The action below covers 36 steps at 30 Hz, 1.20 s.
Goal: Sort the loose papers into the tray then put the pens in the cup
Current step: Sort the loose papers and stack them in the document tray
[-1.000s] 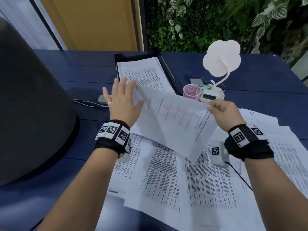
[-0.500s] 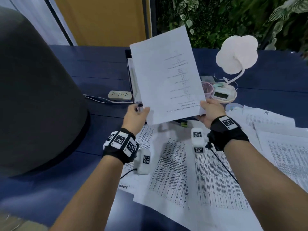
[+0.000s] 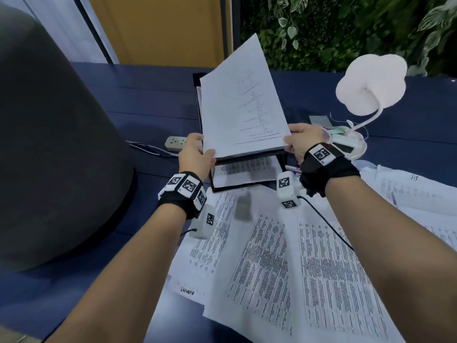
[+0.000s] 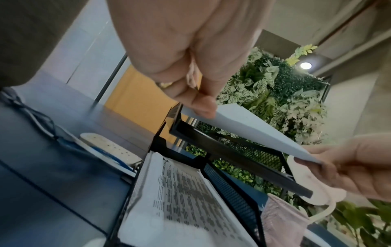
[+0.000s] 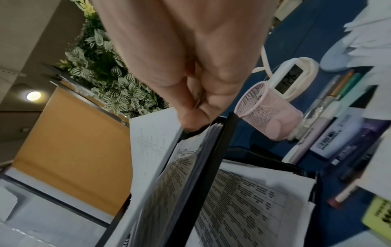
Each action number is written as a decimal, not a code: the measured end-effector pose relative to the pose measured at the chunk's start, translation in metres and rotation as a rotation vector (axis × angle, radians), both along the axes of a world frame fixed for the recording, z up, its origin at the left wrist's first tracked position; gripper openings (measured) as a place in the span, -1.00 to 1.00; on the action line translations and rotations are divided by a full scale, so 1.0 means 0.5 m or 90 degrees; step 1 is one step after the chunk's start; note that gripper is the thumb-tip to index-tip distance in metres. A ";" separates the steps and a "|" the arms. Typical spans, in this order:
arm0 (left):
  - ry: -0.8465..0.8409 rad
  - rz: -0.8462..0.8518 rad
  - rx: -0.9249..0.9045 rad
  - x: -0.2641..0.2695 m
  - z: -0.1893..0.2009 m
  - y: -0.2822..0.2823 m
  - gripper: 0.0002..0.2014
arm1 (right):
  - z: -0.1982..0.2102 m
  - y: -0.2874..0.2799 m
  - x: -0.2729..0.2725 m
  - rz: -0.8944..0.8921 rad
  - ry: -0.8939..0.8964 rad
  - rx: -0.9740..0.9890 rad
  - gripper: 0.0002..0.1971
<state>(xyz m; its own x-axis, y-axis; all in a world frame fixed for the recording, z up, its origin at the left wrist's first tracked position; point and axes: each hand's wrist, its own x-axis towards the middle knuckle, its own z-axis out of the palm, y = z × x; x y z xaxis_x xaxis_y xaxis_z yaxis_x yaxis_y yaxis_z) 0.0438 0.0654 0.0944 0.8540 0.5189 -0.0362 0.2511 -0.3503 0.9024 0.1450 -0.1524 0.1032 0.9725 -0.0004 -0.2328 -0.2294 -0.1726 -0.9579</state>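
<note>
A white printed sheet (image 3: 242,100) tilts up over the black mesh two-tier tray (image 3: 247,156). My left hand (image 3: 205,154) pinches its near left corner and my right hand (image 3: 291,142) pinches its near right corner. Its near edge sits at the upper tier's front rim (image 4: 232,155), where other sheets (image 5: 190,167) lie. The lower tier holds a printed page (image 3: 244,172). Several loose papers (image 3: 284,256) cover the table in front of me. The pink mesh cup (image 5: 264,113) stands right of the tray, with several pens (image 5: 323,120) lying beside it.
A large dark grey rounded object (image 3: 49,144) fills the left side. A white power strip (image 3: 176,142) with cables lies left of the tray. A white flower-shaped lamp (image 3: 371,82) with a clock base (image 5: 289,78) stands behind the cup. A plant wall runs behind.
Both hands lifted the sheet off the pile, stood it upright, then carried it forward and tipped it back over the tray's upper tier. Both grips have stayed on it.
</note>
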 end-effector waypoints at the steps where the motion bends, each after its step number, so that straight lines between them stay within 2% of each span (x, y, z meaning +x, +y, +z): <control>1: 0.004 -0.007 0.022 0.010 0.000 0.004 -0.76 | -0.002 0.004 0.008 -0.019 -0.014 -0.003 -0.70; 4: 0.031 -0.030 0.084 0.039 -0.012 0.018 -0.82 | -0.009 0.012 0.032 -0.040 -0.040 -0.040 -0.74; 7: 0.069 -0.060 0.144 0.048 -0.011 0.018 -0.78 | -0.022 0.014 0.051 -0.033 -0.064 -0.140 -0.75; 10: 0.121 -0.094 0.302 0.054 -0.017 0.018 -0.70 | -0.029 0.009 0.053 0.007 -0.085 -0.284 -0.74; 12: 0.150 -0.097 0.368 0.057 -0.020 0.018 -0.68 | -0.034 0.009 0.050 0.013 -0.112 -0.346 -0.73; 17: 0.191 -0.102 0.448 0.057 -0.028 0.014 -0.69 | -0.043 0.006 0.055 0.073 -0.149 -0.475 -0.79; 20: 0.190 -0.111 0.481 0.054 -0.033 0.011 -0.67 | -0.047 0.004 0.047 0.136 -0.179 -0.604 -0.80; 23: 0.190 -0.129 0.464 0.049 -0.036 0.012 -0.65 | -0.049 0.001 0.030 0.137 -0.210 -0.637 -0.73; 31: 0.102 -0.104 0.321 -0.002 -0.052 -0.015 -0.66 | -0.065 -0.058 -0.057 0.045 -0.236 -0.489 -0.77; 36: 0.026 -0.085 0.245 -0.046 -0.091 -0.051 -0.47 | -0.112 -0.132 -0.114 0.066 -0.168 -0.521 -0.78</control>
<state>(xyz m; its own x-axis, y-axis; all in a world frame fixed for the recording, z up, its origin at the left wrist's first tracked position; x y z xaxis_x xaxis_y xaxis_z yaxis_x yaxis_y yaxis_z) 0.0210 0.0397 0.0487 0.9166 0.3861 0.1041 0.2135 -0.6924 0.6892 0.0878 -0.2184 0.0475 0.9992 0.0219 0.0349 0.0373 -0.8391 -0.5427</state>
